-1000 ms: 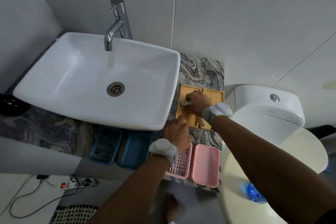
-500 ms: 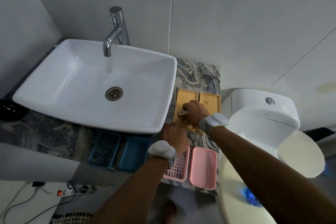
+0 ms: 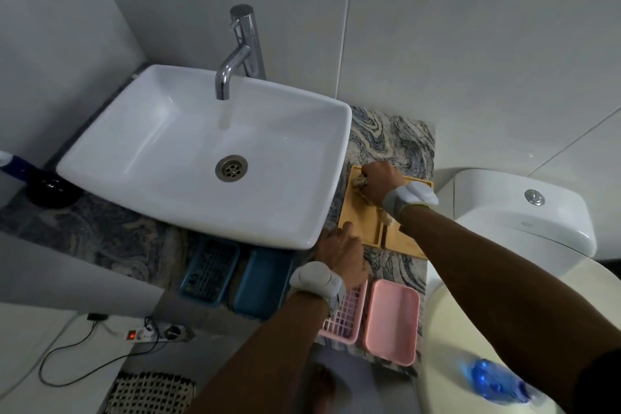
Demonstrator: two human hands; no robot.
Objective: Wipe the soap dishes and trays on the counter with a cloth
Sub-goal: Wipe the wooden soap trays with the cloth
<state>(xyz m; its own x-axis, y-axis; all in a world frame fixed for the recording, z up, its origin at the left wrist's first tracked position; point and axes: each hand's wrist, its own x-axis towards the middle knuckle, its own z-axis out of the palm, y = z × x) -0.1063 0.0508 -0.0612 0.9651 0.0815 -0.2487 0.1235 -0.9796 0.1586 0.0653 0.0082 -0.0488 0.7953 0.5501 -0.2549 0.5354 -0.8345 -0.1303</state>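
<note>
A wooden two-part soap tray [image 3: 361,218] lies on the marbled counter [image 3: 393,141] right of the sink. My right hand [image 3: 379,183] presses a crumpled beige cloth [image 3: 359,182] onto the far end of its left half. My left hand [image 3: 341,252] rests fingers-down at the tray's near left corner, holding it still. A pink slotted soap dish [image 3: 346,316] and a pink tray [image 3: 393,323] sit at the counter's near edge. A blue slotted dish [image 3: 210,270] and a blue tray [image 3: 262,279] lie partly under the sink's rim.
The white basin [image 3: 188,158] with a chrome tap [image 3: 242,44] fills the left of the counter. A toilet cistern [image 3: 524,212] and raised lid stand to the right, with a blue bottle [image 3: 494,380] on the seat. A power strip [image 3: 151,334] lies on the floor.
My right hand has pushed the cloth from the near middle of the tray's left half towards its far end. The left hand stays at the near corner.
</note>
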